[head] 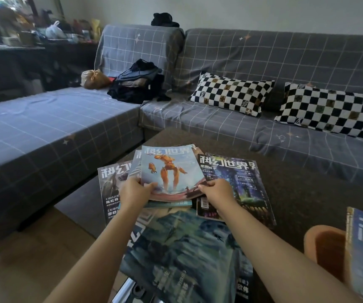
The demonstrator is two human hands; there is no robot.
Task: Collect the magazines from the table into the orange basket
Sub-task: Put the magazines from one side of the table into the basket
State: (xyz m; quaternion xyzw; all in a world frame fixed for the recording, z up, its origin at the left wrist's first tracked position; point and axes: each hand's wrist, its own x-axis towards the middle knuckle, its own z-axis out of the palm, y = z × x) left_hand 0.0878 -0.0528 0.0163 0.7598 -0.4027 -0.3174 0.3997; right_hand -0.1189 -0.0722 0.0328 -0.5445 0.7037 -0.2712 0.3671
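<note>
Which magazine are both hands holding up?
The light-blue magazine with the orange robot on its cover. The left hand and right hand grip its near corners; the others lie untouched.

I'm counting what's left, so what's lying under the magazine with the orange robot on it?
Under the orange-robot magazine, held by both hands, at least two more magazines peek out left and a teal edge below. Their covers are mostly hidden, so the exact count is unclear.

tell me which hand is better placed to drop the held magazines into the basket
Right, probably. Both hands, left and right, grip the magazine stack, but the orange basket sits at the lower right, beside the right forearm.
</note>
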